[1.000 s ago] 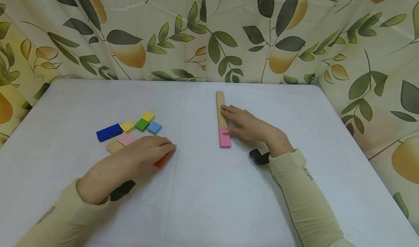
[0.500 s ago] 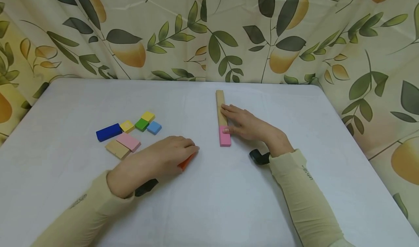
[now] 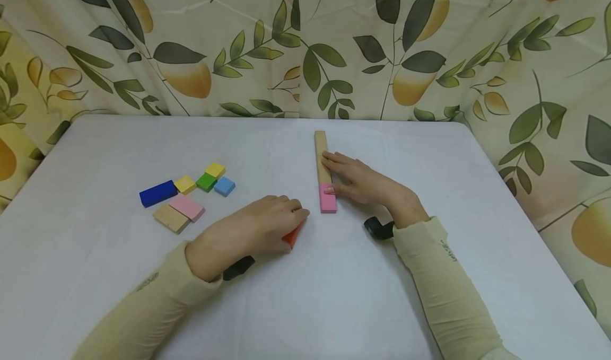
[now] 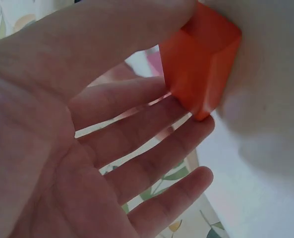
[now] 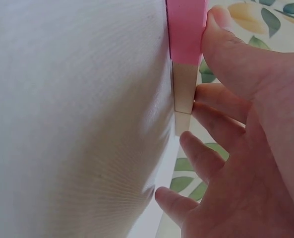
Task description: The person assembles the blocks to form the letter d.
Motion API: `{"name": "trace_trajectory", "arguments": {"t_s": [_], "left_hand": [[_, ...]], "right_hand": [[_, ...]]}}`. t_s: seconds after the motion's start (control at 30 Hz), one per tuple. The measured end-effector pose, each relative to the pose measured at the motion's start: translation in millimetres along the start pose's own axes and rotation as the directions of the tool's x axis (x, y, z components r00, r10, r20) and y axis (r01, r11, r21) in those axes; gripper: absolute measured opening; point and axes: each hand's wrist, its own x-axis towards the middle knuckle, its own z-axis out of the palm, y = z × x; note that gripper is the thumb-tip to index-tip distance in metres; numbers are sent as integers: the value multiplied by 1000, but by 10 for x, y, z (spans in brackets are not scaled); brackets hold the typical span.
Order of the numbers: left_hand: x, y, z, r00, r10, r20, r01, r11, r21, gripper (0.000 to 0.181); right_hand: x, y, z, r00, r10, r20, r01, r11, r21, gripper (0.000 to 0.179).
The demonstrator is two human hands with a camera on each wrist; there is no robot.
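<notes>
Nearer than the hot-pink block (image 3: 328, 203) and to its left, the left hand (image 3: 258, 225) is pinching an orange block (image 3: 293, 236), its grip clasping with thumb and fingertips. The orange block's visible part is slanting away and rightward, the hand hiding the rest; it is showing plain, smooth, flat faces. Well left of the hot-pink block, a tan block (image 3: 171, 219) is lying against a pale pink block (image 3: 187, 207). The hot-pink block itself is lying flat, evenly coloured, its long axis pointing away from the person. Right of it, the right hand (image 3: 360, 182) is grasping nothing, its thumb and fingertips touching the row's side. Beyond the hot-pink block, two pale wooden blocks (image 3: 322, 172) are continuing its line end to end across the bench (image 3: 382, 307).
</notes>
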Motion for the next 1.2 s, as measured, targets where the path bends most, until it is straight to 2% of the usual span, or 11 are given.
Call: {"name": "trace_trajectory", "arguments": {"t_s": [0.2, 0.33, 0.43, 0.63, 0.87, 1.03, 1.2], "left_hand": [[38, 1, 47, 1000, -13, 3, 13, 1000, 17, 66], [17, -56, 21, 999, -42, 6, 43, 999, -33, 71], [14, -104, 10, 999, -53, -1, 53, 997, -55, 66], [69, -95, 37, 999, -17, -32, 16, 998, -56, 59], [132, -30, 97, 990, 51, -135, -49, 999, 20, 56], [194, 55, 101, 987, 65, -147, -55, 996, 68, 59], [255, 126, 87, 985, 68, -159, -42, 987, 156, 63]], "right_hand": [[11, 14, 17, 1000, 3, -1, -3, 1000, -7, 77], [16, 20, 21, 1000, 7, 4, -7, 1000, -6, 78], [17, 25, 24, 1000, 4, 4, -4, 1000, -1, 78], [14, 28, 18, 1000, -3, 2, 3, 1000, -6, 77], [22, 31, 11, 1000, -1, 6, 1, 1000, 0, 76], [22, 33, 9, 1000, -1, -1, 1, 1000, -2, 76], [24, 30, 12, 1000, -8, -3, 8, 1000, 8, 76]]}}
